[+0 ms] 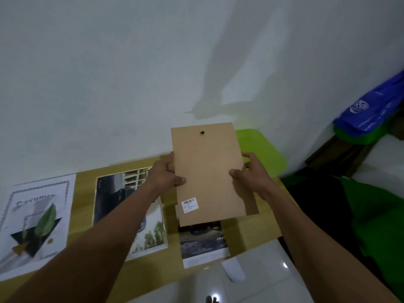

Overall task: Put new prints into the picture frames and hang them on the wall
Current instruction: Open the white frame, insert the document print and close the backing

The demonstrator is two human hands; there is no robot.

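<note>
Left hand (166, 174), right hand (249, 174): each grips one side edge of your backing board (207, 167) | hanger hook (202, 132) uppermost, facing you, likely to check orientation.

Item 1: white print (37, 217), left end of the worktop (85, 178); ornate heading reads "Documen" (last letters blurred, perhaps "Document").
Item 2: white sticker (190, 204) on the brown backing board (207, 171); barcode, with lines too small to read.
Item 3: dark print (203, 241) under the board; white lettering, illegible.
Item 4: blue bag (369, 112); white emblem and lines, illegible.
</note>
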